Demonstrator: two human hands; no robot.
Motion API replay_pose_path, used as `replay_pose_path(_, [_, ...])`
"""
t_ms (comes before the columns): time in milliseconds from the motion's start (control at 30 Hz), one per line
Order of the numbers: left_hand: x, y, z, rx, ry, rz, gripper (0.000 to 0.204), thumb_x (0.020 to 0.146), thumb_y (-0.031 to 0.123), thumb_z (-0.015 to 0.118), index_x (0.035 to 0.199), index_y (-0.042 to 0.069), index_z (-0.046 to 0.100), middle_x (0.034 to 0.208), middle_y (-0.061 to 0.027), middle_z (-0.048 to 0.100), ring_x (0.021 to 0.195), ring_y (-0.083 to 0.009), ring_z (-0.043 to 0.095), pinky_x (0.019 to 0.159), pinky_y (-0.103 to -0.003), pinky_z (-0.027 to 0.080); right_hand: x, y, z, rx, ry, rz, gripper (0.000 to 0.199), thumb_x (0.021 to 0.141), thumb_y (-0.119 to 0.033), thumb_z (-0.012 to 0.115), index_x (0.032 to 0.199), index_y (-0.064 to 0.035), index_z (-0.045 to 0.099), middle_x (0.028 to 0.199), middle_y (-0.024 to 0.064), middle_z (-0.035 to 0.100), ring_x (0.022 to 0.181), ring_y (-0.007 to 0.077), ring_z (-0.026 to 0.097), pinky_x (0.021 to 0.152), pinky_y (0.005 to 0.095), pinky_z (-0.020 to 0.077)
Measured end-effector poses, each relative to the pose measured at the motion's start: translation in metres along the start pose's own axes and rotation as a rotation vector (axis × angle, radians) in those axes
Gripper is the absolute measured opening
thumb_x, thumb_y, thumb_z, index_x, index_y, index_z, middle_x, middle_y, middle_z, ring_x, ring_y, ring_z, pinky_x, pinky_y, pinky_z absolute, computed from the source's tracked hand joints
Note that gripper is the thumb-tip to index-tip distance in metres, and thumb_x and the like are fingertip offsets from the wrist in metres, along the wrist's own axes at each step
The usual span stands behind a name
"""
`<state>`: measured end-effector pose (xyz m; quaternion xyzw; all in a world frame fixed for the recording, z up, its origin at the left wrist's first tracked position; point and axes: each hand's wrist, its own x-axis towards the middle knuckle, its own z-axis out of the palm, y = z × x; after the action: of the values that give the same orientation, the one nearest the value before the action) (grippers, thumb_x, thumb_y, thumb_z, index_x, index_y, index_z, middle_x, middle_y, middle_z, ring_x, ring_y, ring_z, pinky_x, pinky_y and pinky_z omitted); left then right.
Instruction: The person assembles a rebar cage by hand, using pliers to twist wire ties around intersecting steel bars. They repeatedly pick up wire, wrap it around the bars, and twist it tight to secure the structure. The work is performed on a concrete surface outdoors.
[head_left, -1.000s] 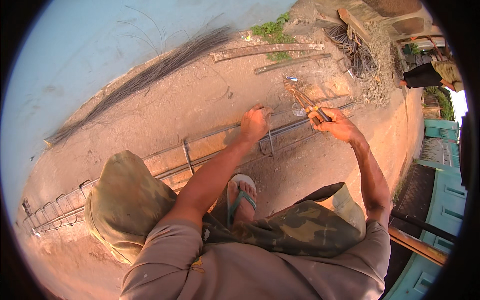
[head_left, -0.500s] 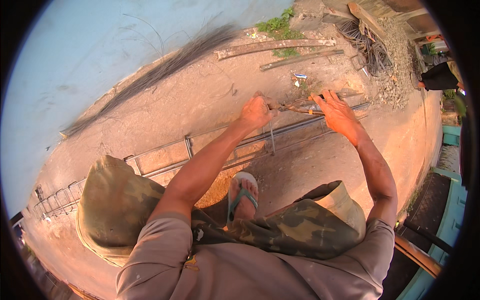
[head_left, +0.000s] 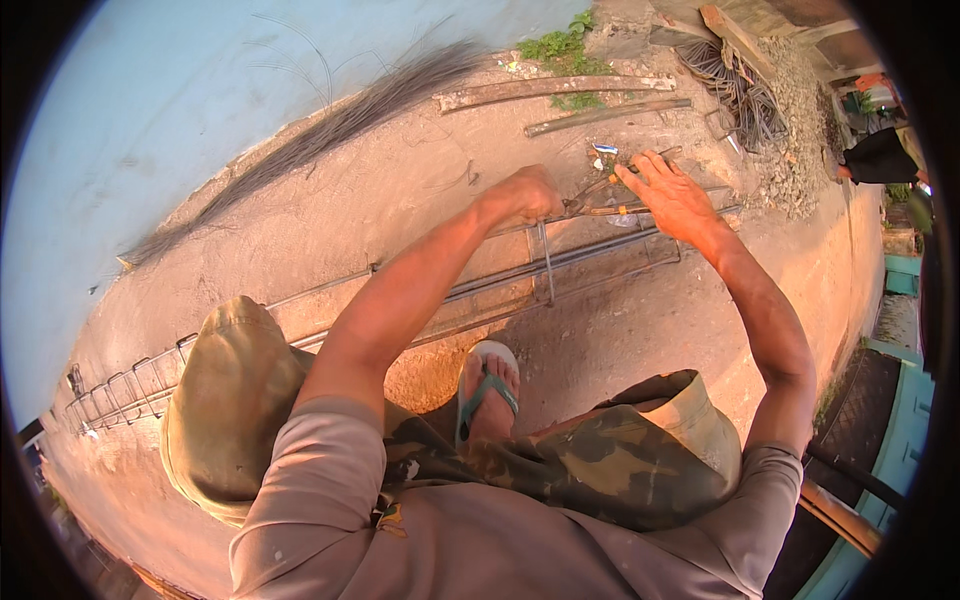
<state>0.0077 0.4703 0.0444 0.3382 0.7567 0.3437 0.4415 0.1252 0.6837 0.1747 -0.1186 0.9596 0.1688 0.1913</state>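
A long cage of steel reinforcing bars (head_left: pixel 570 262) with bent stirrups stretches across the ground in front of me. My left hand (head_left: pixel 528 195) is closed above a stirrup (head_left: pixel 546 262) at the cage's far long bar; whatever its fingers grip is hidden. Beside it, my right hand (head_left: pixel 675 200) holds a pair of pincers (head_left: pixel 600 192), the handles spread apart and the head pointing at my left hand. The fingers of that hand reach over the upper handle. Whether the jaws hold wire is too small to tell.
A bundle of thin rods or wire (head_left: pixel 310 150) lies along the blue wall (head_left: pixel 180 90). Two planks (head_left: pixel 555 92) and a weed (head_left: pixel 565 50) are beyond my hands. Coiled steel (head_left: pixel 735 95) and gravel (head_left: pixel 790 150) lie at far right. My sandalled foot (head_left: pixel 488 395) stands close to the cage.
The pincers' handles have spread wider, one swinging up and away. My left hand has turned, its back now upward, and both hands remain near the same bar.
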Motion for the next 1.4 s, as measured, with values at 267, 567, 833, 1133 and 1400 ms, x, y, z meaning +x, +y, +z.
replay_pose_path(267, [-0.012,0.012,-0.025,0.281,-0.106,0.227,0.037,0.076,0.002,0.067,0.113,0.001,0.062,0.114,-0.0206,0.064,0.105,-0.0336,0.061,0.087,-0.04,0.05,0.011,-0.012,-0.02,-0.031,0.007,-0.082,0.072,0.082,0.01,0.05,0.148,-0.0154,0.038,0.145,0.0151,0.041,0.137,0.0332,0.037,0.113,0.0418,0.035])
replay_pose_path(567, [-0.051,0.017,-0.022,0.326,0.04,0.267,0.064,0.085,-0.009,0.052,0.145,0.004,0.034,0.154,-0.02,0.03,0.138,-0.0386,0.036,0.114,-0.046,0.038,0.043,-0.019,-0.054,-0.093,-0.142,-0.196,0.062,0.083,0.006,0.054,0.141,-0.0116,0.045,0.145,0.0143,0.043,0.137,0.0324,0.039,0.111,0.0415,0.038])
replay_pose_path(833, [-0.052,0.002,-0.01,0.279,0.183,0.314,0.066,0.085,-0.009,0.051,0.147,0.005,0.033,0.152,-0.0181,0.033,0.138,-0.0387,0.036,0.115,-0.044,0.038,0.065,-0.021,-0.061,-0.149,-0.025,-0.304,0.039,0.086,-0.002,0.054,0.124,-0.0095,0.056,0.132,0.0172,0.056,0.128,0.0331,0.05,0.103,0.0409,0.0445])
replay_pose_path(1133, [-0.028,0.008,-0.005,-0.34,0.243,0.4,0.072,0.072,0.013,0.077,0.134,0.0,0.042,0.13,-0.0247,0.056,0.122,-0.0393,0.054,0.104,-0.044,0.042,0.084,-0.032,-0.094,-0.177,-0.329,-0.2,0.013,0.074,-0.01,0.068,0.086,-0.0043,0.071,0.084,0.0168,0.072,0.082,0.0319,0.071,0.068,0.0413,0.055])
replay_pose_path(1400, [-0.007,0.068,0.054,-0.297,0.605,0.126,0.049,0.07,0.02,0.077,0.108,-0.001,0.057,0.086,-0.023,0.069,0.087,-0.0354,0.069,0.082,-0.044,0.05,0.095,-0.052,-0.137,0.038,-0.736,0.04,0.03,0.069,-0.016,0.078,0.097,-0.0073,0.073,0.094,0.0134,0.072,0.085,0.0311,0.07,0.07,0.0442,0.0549])
